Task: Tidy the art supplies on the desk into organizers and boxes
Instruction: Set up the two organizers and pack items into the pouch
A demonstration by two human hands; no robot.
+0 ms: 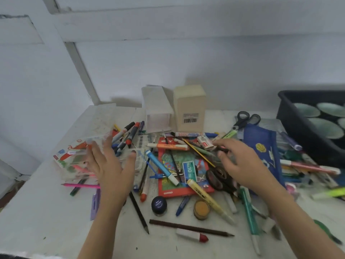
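1. The white desk point(46, 212) runs up to the wall, and pens, markers and pencils are heaped across its middle and right.
2. A black tub point(291, 128) sits at the far right edge with pale green discs inside.
3. A beige box point(189, 109) and an open white box point(156, 109) stand side by side at the back, near the wall.
4. A blue pouch point(261, 143) lies on the right of the heap, beside a red pad point(168, 191) under the pens.
5. A clear case point(82, 161) sits at the left, and the left hand point(110, 171) is spread flat against it with straight fingers.
6. The right hand point(240, 165) reaches over the heap with bent fingers. It may be pinching a dark pen, but the blur hides it, so I cannot tell.
7. Black-handled scissors point(244, 119) lie behind the pouch.
8. Two paint pots point(159, 203) sit in front of the pad.
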